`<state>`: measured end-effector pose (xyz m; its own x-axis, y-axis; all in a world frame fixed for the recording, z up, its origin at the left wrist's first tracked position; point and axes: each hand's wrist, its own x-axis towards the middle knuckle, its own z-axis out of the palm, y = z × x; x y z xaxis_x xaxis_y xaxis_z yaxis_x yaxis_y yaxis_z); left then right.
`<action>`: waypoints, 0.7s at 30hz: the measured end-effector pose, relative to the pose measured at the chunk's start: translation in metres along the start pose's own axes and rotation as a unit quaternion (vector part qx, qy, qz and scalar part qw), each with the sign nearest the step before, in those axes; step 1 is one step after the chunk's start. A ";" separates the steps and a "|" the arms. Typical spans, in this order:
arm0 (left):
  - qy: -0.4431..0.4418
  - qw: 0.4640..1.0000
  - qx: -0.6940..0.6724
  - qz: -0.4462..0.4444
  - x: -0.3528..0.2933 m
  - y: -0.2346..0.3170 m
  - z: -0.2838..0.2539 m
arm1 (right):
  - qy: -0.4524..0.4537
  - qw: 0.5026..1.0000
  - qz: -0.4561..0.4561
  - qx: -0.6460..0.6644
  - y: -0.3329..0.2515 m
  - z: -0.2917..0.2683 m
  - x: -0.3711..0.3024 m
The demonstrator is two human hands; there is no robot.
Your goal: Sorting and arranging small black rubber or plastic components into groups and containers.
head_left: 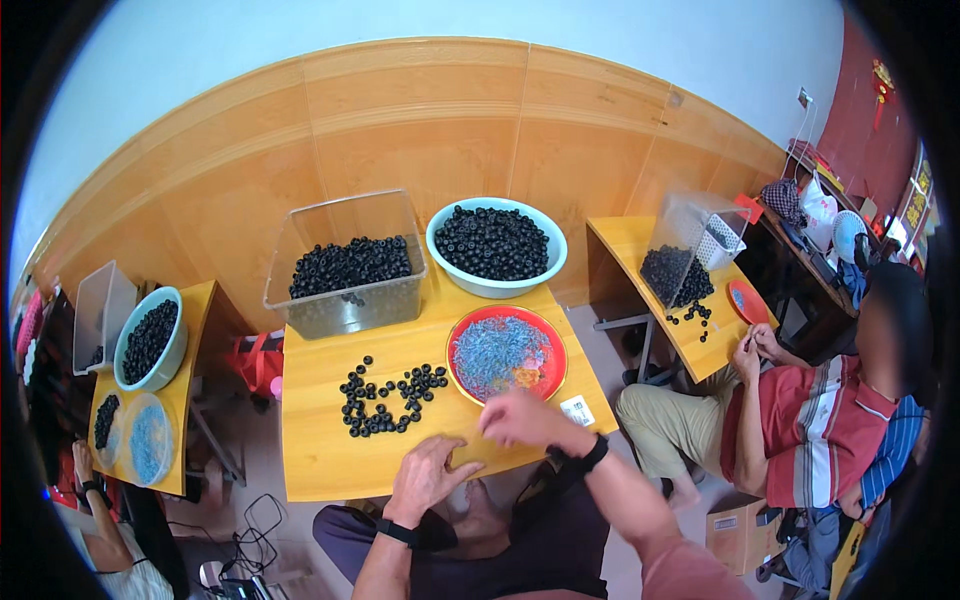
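Observation:
My left hand (430,482) is at the table's front edge, thumb and fingers apart, and I make out nothing in it. Just beyond it lie small black ring-shaped parts (385,412), loosely scattered. My right hand (525,418) hovers at the near rim of a red plate (556,378). Its fingers are smeared by motion, so I cannot tell whether they hold anything. On the plate is a heap of thin blue-grey pieces (495,355), with a few orange ones near my hand. Each wrist wears a dark band.
Behind these stand a clear plastic bin (345,318) and a light-blue basin (497,288), both holding black parts. A white label (577,410) lies at the table's right. People work at tables on both sides; the right-hand person (800,430) sits near a tilted clear bin (685,235). Cables (258,530) lie on the floor.

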<state>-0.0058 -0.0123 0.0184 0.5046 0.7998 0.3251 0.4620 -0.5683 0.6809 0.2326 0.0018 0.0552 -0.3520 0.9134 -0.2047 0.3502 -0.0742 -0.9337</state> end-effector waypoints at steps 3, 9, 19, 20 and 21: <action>0.014 1.000 -0.015 -0.013 -0.001 -0.007 0.003 | 0.138 0.988 -0.055 -0.043 -0.035 -0.068 0.028; 0.036 0.999 -0.001 0.019 0.003 -0.006 0.003 | 0.345 0.924 -0.150 -0.071 -0.091 -0.119 0.072; 0.030 1.000 -0.009 0.002 -0.001 -0.012 0.004 | 0.078 0.862 -0.202 -0.459 -0.042 0.019 0.102; 0.031 0.999 -0.008 0.001 -0.002 -0.013 0.005 | 0.078 0.862 -0.202 -0.459 -0.041 0.025 0.102; 0.038 0.999 -0.005 0.007 -0.002 -0.014 0.005 | 0.089 0.841 -0.228 -0.482 -0.041 0.030 0.102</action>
<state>-0.0093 -0.0075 0.0049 0.4531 0.8048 0.3835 0.4477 -0.5774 0.6827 0.1562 0.0863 0.0641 -0.5346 0.8112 0.2368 0.7858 0.5803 -0.2139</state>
